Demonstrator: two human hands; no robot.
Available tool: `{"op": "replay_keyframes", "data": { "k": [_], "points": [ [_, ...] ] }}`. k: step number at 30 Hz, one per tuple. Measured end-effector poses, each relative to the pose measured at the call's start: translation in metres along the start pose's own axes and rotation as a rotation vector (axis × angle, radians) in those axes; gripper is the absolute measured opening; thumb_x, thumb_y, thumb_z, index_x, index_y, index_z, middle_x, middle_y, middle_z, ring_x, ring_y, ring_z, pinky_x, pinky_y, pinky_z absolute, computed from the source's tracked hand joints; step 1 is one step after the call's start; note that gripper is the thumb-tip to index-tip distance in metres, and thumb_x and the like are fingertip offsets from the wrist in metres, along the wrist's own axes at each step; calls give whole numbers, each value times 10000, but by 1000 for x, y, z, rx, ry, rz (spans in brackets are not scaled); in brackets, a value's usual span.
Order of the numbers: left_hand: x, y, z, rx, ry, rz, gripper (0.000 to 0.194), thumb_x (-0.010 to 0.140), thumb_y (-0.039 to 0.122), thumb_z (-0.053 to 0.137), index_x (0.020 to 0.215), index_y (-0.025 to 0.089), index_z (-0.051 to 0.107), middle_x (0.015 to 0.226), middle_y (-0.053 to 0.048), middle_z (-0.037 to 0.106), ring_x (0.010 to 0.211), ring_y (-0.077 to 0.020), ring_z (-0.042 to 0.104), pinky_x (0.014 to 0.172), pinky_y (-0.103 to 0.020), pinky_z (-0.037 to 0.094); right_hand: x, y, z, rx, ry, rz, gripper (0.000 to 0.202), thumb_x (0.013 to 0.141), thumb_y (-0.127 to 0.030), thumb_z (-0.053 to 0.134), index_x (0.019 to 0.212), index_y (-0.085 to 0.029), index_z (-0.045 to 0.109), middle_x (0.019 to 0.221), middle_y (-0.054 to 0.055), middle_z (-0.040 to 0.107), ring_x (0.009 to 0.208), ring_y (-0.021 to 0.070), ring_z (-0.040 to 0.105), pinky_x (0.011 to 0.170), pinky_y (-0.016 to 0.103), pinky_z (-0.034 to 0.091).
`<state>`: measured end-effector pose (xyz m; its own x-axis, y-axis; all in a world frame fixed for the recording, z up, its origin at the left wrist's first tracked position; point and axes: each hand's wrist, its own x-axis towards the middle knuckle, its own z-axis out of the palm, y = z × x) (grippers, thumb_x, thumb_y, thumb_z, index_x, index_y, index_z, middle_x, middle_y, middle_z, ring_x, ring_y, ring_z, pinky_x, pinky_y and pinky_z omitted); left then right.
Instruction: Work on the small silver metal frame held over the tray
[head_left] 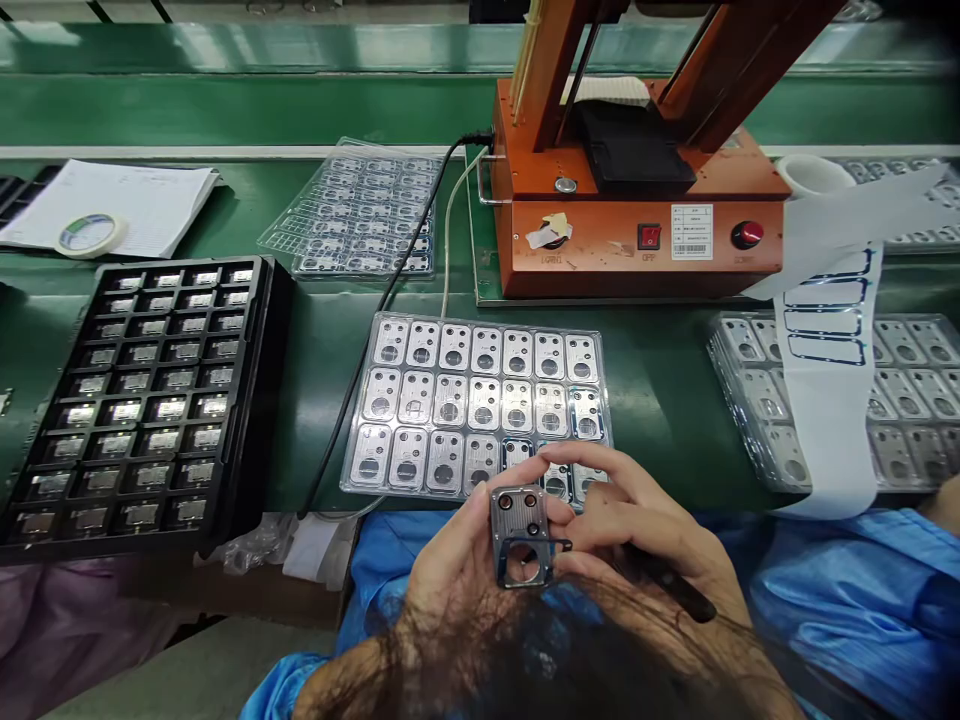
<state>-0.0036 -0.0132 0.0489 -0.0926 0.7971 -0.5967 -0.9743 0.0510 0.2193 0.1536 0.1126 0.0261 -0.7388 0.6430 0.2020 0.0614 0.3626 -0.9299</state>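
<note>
Two hands [480, 555] [637, 530] hold one metal plate [521, 535].

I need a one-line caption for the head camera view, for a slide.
Both hands, left hand and right hand, hold a small metal plate over a clear tray of similar parts.

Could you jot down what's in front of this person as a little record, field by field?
left hand: left hand holds a small metal plate with round holes
right hand: right hand pinches the plate's right edge, a dark tool in its grip
in front: clear tray of similar plates
left: black tray of small parts
behind: orange machine
right: paper strip with blue outlines
</note>
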Motion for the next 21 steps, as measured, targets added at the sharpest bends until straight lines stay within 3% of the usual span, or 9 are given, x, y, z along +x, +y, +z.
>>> {"op": "replay_keyframes", "data": {
  "k": [3,6,8,9,12,14,21],
  "points": [
    [-1,0,-1,11,18,-2,582,812,581,1235,1278,285,1052,1172,-67,955,1035,-152,835,892,-161,627,0,-1,1,-5,-10,-22,179,1184,-357,910,1023,-348,832,895,-20,781,1133,226,923,839,262,716],
    [-1,0,1,4,21,18,588,810,561,1240,1281,264,1050,1111,-44,941,863,-100,757,860,-156,629,-2,-3,1,-43,6,-52,143,1178,-344,904,1049,-336,845,1242,1,896,995,195,902,760,274,698],
    [-1,0,2,-4,20,24,568,814,539,1238,1277,268,1050,1080,-31,932,837,-102,750,863,-169,648,-3,-3,2,-71,19,-64,128,1175,-346,902,1058,-329,854,1472,13,878,885,165,862,745,292,710],
    [-1,-1,3,-3,13,31,559,827,550,1230,1280,276,1050,1089,-35,934,871,-116,778,886,-178,663,-3,-2,2,-79,20,-66,130,1174,-339,900,1053,-332,852,1435,6,884,831,152,832,773,298,727],
    [0,-2,-1,18,-47,72,529,913,626,1167,1315,304,1044,1178,-61,954,1038,-155,854,983,-191,684,-3,0,4,-86,26,-62,150,1178,-312,890,1042,-345,837,1054,-35,862,687,139,717,879,294,759],
    [3,-3,-8,19,-90,58,510,963,628,1133,1353,315,1035,1226,-60,959,1083,-153,866,1003,-185,676,-2,1,5,-89,34,-64,161,1183,-319,886,1038,-352,826,925,-44,820,705,152,719,854,266,739],
    [9,-5,-26,-1,-170,7,449,1073,555,1051,1464,341,1000,1341,-49,967,1229,-184,888,1155,-223,682,-1,1,9,-99,71,-72,160,1166,-281,897,1039,-347,825,1048,-13,878,1095,191,906,900,213,743]
  ]
}}
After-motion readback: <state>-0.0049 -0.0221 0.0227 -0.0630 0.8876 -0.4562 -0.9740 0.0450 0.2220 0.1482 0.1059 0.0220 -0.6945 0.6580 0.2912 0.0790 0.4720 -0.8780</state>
